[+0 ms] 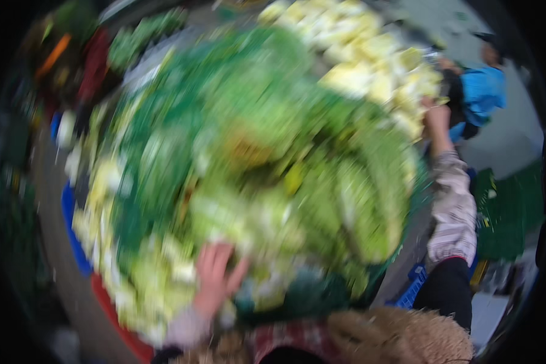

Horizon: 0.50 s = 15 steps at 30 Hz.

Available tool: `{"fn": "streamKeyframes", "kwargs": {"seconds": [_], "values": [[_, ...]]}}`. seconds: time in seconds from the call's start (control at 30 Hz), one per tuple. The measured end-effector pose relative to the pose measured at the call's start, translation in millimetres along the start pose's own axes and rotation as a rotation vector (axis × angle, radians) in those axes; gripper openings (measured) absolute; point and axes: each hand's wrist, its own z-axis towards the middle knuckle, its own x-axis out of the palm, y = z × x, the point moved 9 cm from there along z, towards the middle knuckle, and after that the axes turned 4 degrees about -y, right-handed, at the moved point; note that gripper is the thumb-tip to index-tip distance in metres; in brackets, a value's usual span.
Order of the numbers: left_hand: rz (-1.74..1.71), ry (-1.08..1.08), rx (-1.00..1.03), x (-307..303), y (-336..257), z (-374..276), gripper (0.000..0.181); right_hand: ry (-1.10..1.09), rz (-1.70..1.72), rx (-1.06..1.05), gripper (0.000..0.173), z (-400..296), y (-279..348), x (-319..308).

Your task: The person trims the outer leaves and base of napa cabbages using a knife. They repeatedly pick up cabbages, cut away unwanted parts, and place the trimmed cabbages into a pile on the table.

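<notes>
Large heads of leafy Chinese cabbage (364, 182) lie in a green mesh sack (141, 200) spread before me, blurred by motion. My left hand (217, 273), palm down with fingers spread, rests on or just over pale leaves at the near side. Far out to the right, my right hand (436, 113) is at the edge of a heap of pale yellow trimmed cabbage (364, 59); whether its fingers hold a piece is unclear. More pale leaves (154, 291) lie along the left. A brownish patch shows on one of the middle leaves.
A person in a blue top (484, 91) is at the upper right. A red rim (118, 314) and a blue rim (73, 227) curve along the left, perhaps of containers. A blue plastic crate (412, 289) stands at the lower right. Dark green material (505, 218) lies farther right.
</notes>
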Motion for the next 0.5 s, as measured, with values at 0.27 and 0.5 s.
{"fn": "streamKeyframes", "kwargs": {"seconds": [0.27, 0.5], "values": [[0.352, 0.523, -0.36, 12.5, 57.0, -62.1, 0.078, 0.287, 0.321, -0.456, 0.028, -303.4, 170.0, -70.2], [0.361, 0.429, -0.379, -72.7, 92.8, -160.0, 0.058, 0.986, 0.247, 0.101, 0.034, -533.2, 69.7, 30.5]]}}
